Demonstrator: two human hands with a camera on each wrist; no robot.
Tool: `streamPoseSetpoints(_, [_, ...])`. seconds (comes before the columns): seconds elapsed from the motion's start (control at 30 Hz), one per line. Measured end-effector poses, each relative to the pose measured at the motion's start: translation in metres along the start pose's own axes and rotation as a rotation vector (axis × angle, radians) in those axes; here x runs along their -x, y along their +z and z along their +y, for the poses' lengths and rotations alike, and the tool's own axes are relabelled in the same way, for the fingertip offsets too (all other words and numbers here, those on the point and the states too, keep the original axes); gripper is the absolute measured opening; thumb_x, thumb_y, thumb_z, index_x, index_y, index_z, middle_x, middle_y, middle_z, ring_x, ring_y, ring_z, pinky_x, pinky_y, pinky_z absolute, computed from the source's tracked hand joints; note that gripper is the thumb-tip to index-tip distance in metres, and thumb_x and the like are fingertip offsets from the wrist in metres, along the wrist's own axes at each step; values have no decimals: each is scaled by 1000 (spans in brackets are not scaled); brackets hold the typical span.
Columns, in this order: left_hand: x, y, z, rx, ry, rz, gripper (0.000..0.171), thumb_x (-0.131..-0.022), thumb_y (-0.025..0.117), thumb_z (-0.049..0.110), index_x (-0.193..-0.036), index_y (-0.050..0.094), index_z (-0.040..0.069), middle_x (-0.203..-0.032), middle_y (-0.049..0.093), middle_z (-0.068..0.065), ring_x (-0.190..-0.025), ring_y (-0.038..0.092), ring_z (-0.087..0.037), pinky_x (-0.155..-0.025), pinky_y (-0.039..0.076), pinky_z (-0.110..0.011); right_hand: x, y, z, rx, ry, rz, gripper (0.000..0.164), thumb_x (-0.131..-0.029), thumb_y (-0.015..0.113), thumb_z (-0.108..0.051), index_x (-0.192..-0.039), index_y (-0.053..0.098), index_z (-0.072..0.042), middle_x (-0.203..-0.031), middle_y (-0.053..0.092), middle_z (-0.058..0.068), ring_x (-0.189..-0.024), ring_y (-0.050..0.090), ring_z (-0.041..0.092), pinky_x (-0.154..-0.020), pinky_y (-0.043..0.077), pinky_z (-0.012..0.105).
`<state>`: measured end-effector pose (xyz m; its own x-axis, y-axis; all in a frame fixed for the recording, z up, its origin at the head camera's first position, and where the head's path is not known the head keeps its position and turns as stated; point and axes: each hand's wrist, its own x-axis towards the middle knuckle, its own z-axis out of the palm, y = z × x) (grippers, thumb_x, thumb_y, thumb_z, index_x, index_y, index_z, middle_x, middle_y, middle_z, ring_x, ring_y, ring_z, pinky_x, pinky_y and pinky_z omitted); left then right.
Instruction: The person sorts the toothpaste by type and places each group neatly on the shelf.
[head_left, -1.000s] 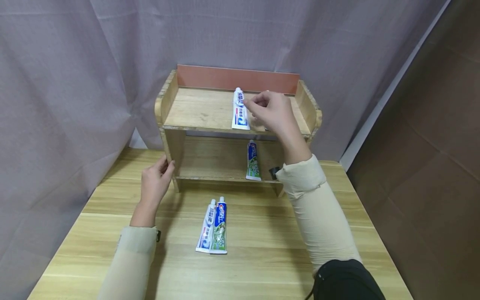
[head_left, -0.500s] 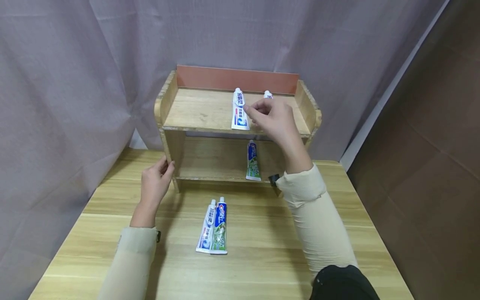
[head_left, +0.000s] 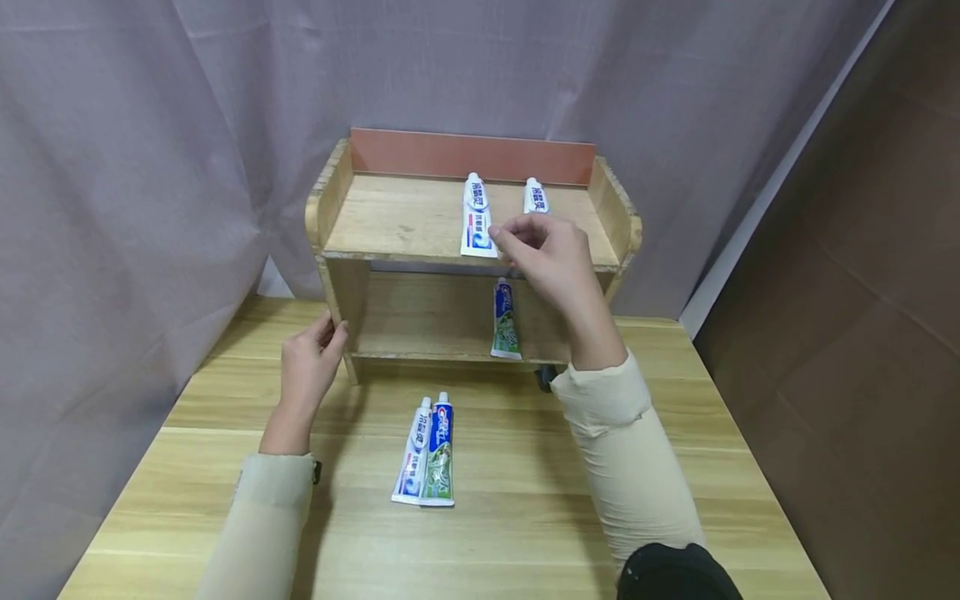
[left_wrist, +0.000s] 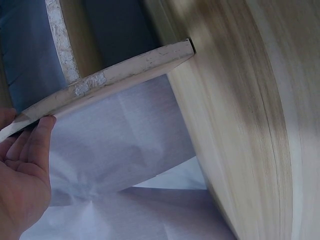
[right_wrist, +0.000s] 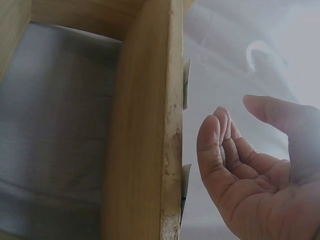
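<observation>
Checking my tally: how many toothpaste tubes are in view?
5: upper shelf, left white tube and right white tube; lower shelf, blue-green tube; table, white tube and blue-green tube. The right hand may hide more.

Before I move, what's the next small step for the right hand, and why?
I'd probably lower the right hand toward the white tube on the table: the hand looks empty, and two similar white tubes already lie on the upper shelf.

A curtained-off corner is shown, its building unidentifiable: the wood-grain table (head_left: 517,467) at bottom is enclosed by grey cloth (head_left: 450,75) above and left, brown sheeting (head_left: 847,292) at right.
</observation>
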<state>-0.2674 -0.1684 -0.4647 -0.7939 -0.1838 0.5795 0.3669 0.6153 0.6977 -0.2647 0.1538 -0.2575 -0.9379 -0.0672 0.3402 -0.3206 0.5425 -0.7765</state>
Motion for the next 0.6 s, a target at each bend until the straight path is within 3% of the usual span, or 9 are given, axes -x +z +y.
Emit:
streamPoseSetpoints(0.3, [0,0,1,3,-20,-13,30,-97,66,16,-122,71,1,-105,73,-20,-92,74,-32,-77,63,-39,20,2,5,5,-29,-2,33,-92,72,-43,-103,73,-12,-85,70,4,-76,64,18,-66,54,30])
streamPoseSetpoints(0.6, [1,-1,1,5,-27,-16,30,-97,66,17,-122,71,2,-106,73,-20,-93,74,-32,-77,63,-37,40,10,16,-3,0,-8,35,-92,71,-46,-102,73,-13,-84,70,3,-77,63,19,-68,53,33])
